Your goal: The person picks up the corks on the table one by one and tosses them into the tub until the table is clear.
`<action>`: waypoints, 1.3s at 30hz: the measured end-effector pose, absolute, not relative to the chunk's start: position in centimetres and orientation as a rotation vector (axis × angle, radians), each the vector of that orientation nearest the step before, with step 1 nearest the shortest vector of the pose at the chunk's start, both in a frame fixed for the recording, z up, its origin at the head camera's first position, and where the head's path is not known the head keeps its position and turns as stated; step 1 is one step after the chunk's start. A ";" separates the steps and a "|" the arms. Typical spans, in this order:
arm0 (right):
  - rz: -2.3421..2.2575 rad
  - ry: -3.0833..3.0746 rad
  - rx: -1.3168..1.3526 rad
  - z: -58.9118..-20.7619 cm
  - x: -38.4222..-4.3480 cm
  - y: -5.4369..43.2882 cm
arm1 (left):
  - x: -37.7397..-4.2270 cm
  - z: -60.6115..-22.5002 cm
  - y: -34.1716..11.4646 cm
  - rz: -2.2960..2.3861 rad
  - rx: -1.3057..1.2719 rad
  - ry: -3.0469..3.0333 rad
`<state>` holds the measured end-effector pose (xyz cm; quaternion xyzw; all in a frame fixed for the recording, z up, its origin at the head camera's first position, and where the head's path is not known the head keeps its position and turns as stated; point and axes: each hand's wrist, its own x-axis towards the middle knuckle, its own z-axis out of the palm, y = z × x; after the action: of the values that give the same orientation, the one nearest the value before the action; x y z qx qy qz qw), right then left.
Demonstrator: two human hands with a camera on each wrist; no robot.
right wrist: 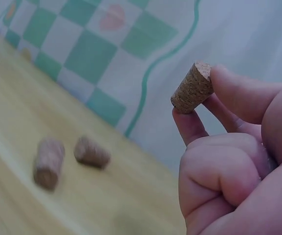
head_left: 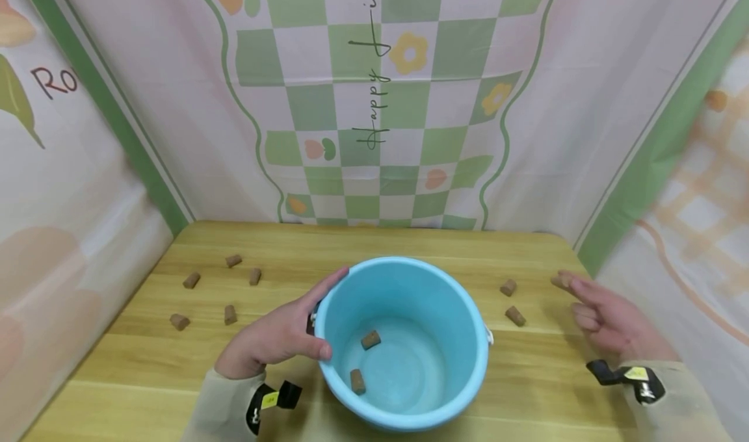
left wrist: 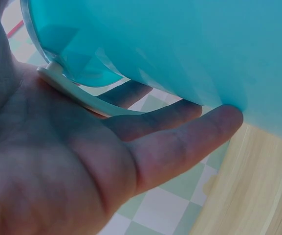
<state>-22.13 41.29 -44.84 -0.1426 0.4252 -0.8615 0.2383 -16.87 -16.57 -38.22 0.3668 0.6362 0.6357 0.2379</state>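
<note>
A light blue bucket (head_left: 404, 286) stands in the middle of the table, tilted towards me in the head view. My left hand (head_left: 279, 335) grips its left side, thumb over the rim and fingers along the outer wall; the left wrist view shows the white handle (left wrist: 77, 95) lying across that palm. Inside, two corks (head_left: 370, 340) lie on the bottom. Off to the right, my right hand (head_left: 611, 318) pinches a tapered cork (right wrist: 192, 89) between thumb and fingertips, other fingers curled. Two more corks (head_left: 515, 316) lie between this hand and the bucket.
Several corks (head_left: 231, 314) are scattered on the left part of the wooden table (head_left: 134, 370). A checked fabric curtain (head_left: 363, 104) hangs along the table's back edge, with further printed curtains (head_left: 76, 188) at both sides.
</note>
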 end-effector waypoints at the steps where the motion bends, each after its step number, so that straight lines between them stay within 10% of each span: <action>1: -2.352 1.169 -0.412 -44.5 -22.1 41.0 | -16.9 -38.2 -16.6 1.743 1.005 1.743; 39: -2.104 1.465 -0.818 -34.4 -18.2 28.8 | -17.0 -38.4 -16.7 1.738 1.022 1.764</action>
<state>-18.18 28.80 -34.41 -0.2964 0.5306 -0.7620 0.2234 -16.95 -16.65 -38.39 0.3713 0.6409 0.6315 0.2291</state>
